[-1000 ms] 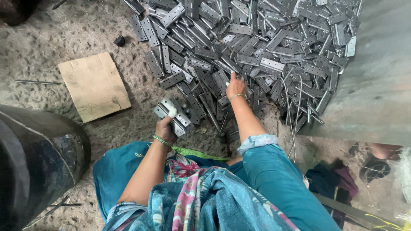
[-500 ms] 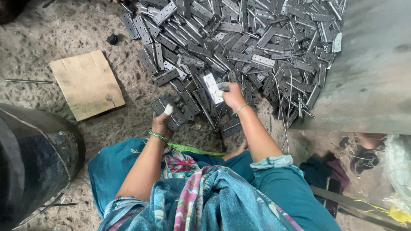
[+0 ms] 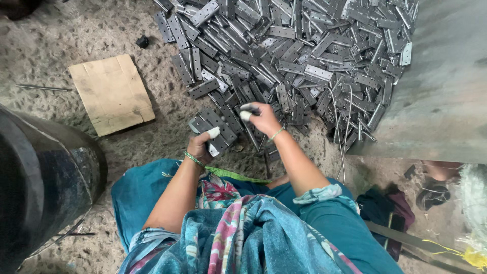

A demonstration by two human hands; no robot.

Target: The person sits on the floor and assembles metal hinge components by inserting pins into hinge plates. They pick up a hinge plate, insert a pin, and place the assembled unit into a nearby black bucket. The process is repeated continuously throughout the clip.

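We sit on the gritty floor [image 3: 66,35] facing a big pile of grey metal hinge plates [image 3: 304,56], and we take that pile as our landmark. At the near edge of the pile, our left hand [image 3: 201,143] is closed around a small stack of hinge plates [image 3: 213,127], the fingers wrapped under it and a white-taped thumb pressed on top. Just beside that stack, still at the pile's near edge, our right hand [image 3: 261,117] is closed on a single dark plate [image 3: 249,107], pinched between a taped fingertip and thumb; the piece is small and partly hidden, so we cannot tell more of its shape. Both wrists carry thin green bangles. To the left of the pile, well apart from it, a flat piece of brown cardboard [image 3: 111,94] lies on the floor, and farther left of that a thin metal rod [image 3: 43,88] rests on the grit. A dark rounded drum [image 3: 40,182] stands left of our knees, away from the pile. To the right of the pile a grey metal sheet [image 3: 446,91] rises, touching its edge.
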